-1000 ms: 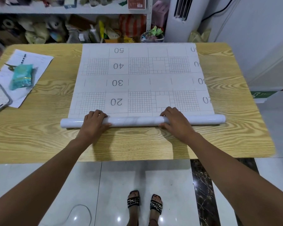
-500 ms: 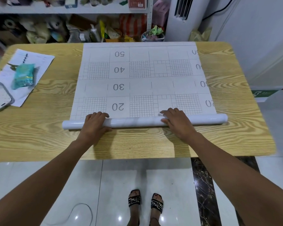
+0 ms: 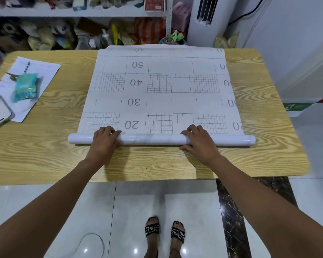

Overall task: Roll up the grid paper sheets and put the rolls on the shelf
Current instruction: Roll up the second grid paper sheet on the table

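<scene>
Sheet status: the grid paper sheet (image 3: 160,90) lies flat on the table (image 3: 45,149), print upside down to us. Its near end is wound into a roll (image 3: 151,139) that spans the sheet's width and sticks out past both hands. The far end curls up at the table's far edge, in front of the shelf (image 3: 63,11).

Risks, as we judge them:
- Telescoping. If one hand advances ahead of the other, the roll will skew and its ends will wind into a cone.
- Slack. The glossy surface looks slippery, so light pressure may leave loose turns that spring open on release.
- Creasing. Pressing too hard could flatten the tube.
- The curled far end may lift or fold under as the roll reaches it.

Pose: both arms reach forward, roughly symmetric. The left hand (image 3: 104,144) sits left of centre and the right hand (image 3: 199,142) right of centre, well apart. Each grips the roll with fingers curled over the top toward the flat sheet. The right thumb rests on the near side, against the table; the left thumb we cannot make out.
</scene>
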`<state>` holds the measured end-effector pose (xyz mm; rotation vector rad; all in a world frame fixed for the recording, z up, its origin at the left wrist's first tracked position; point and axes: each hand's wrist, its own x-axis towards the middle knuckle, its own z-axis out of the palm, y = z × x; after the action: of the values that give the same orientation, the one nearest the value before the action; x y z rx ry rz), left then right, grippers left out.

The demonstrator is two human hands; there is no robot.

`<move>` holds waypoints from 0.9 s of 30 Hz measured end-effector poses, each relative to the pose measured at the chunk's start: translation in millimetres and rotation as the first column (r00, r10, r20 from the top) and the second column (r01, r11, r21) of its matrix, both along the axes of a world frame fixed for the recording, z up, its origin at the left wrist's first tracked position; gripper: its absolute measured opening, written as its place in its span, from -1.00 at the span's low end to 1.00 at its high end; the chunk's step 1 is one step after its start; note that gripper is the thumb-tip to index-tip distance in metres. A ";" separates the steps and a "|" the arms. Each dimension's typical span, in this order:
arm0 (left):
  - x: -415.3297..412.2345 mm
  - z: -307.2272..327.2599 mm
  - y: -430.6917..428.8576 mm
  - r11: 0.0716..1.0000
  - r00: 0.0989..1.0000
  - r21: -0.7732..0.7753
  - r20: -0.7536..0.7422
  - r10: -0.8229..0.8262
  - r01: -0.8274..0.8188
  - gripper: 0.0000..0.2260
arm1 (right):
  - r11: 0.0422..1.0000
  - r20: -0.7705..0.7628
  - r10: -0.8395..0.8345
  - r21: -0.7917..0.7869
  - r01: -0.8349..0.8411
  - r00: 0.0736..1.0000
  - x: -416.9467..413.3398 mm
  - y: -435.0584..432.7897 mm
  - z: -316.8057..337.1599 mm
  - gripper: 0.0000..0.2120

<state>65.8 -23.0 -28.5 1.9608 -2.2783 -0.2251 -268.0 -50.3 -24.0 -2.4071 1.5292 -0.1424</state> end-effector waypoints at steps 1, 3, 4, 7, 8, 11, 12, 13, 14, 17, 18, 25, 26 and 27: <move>0.5 -0.4 -0.5 1.000 1.000 -0.005 0.002 -0.003 0.003 -0.66 | 1.000 0.010 0.000 0.000 0.000 1.000 0.7 0.6 0.0 -0.49; 0.4 -0.6 -0.9 1.000 1.000 -0.006 -0.011 0.015 -0.015 -0.62 | 1.000 0.036 -0.004 0.015 0.004 0.999 1.4 1.9 0.2 -0.45; 0.0 -0.4 -0.8 1.000 0.999 -0.005 -0.024 0.029 -0.029 -0.60 | 1.000 0.050 -0.009 0.023 0.008 0.999 1.8 2.5 0.4 -0.43; -0.3 -1.7 0.0 0.998 0.995 0.008 -0.080 0.064 -0.063 -0.60 | 1.000 0.086 -0.017 0.024 0.015 0.996 1.6 3.8 0.1 -0.48; -0.3 -1.6 0.6 0.997 0.993 0.013 -0.094 0.078 -0.077 -0.59 | 1.000 0.085 -0.015 0.023 0.013 0.996 1.2 4.0 -0.2 -0.51; -1.4 -0.2 2.2 0.996 0.993 0.013 -0.077 0.090 -0.089 -0.56 | 1.000 0.072 -0.003 0.013 0.002 0.997 -0.7 4.0 -0.5 -0.55; -1.1 -0.5 3.0 0.997 0.995 0.012 -0.061 0.078 -0.078 -0.56 | 1.000 0.065 0.002 0.008 -0.003 0.998 -1.3 4.1 -1.0 -0.58; -0.8 -1.2 3.4 0.998 0.996 0.015 -0.048 0.069 -0.068 -0.56 | 1.000 0.054 0.012 -0.004 -0.012 0.998 -1.8 4.1 -1.5 -0.61; -0.3 -1.7 4.0 0.998 0.997 0.019 -0.040 0.064 -0.063 -0.55 | 1.000 0.037 0.022 -0.015 -0.021 0.999 -2.0 4.0 -2.3 -0.64; 0.4 -4.1 3.8 0.998 0.997 0.013 -0.040 0.062 -0.062 -0.57 | 0.999 -0.001 0.035 -0.037 -0.035 0.999 -2.6 2.3 -3.4 -0.70; 0.2 -3.8 3.5 0.998 0.997 0.013 -0.039 0.066 -0.066 -0.58 | 0.999 -0.007 0.031 -0.040 -0.031 1.000 -2.7 1.4 -3.0 -0.70; -2.9 -0.6 2.5 0.998 0.997 0.031 -0.042 0.065 -0.063 -0.52 | 0.999 -0.031 0.012 -0.031 -0.013 0.999 -0.2 -2.7 2.4 -0.68; -4.6 0.4 2.2 0.997 0.996 0.035 -0.057 0.073 -0.071 -0.52 | 1.000 -0.031 0.003 -0.031 -0.004 1.000 -0.1 -2.6 2.3 -0.67; -6.0 1.2 1.9 0.997 0.995 0.038 -0.070 0.077 -0.074 -0.55 | 0.999 -0.023 -0.011 -0.030 0.010 1.000 0.1 -2.3 2.3 -0.65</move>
<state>59.7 -21.2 -27.3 2.0174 -2.1666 -0.3247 -268.0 -52.5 -21.6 -2.4322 1.5614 -0.1409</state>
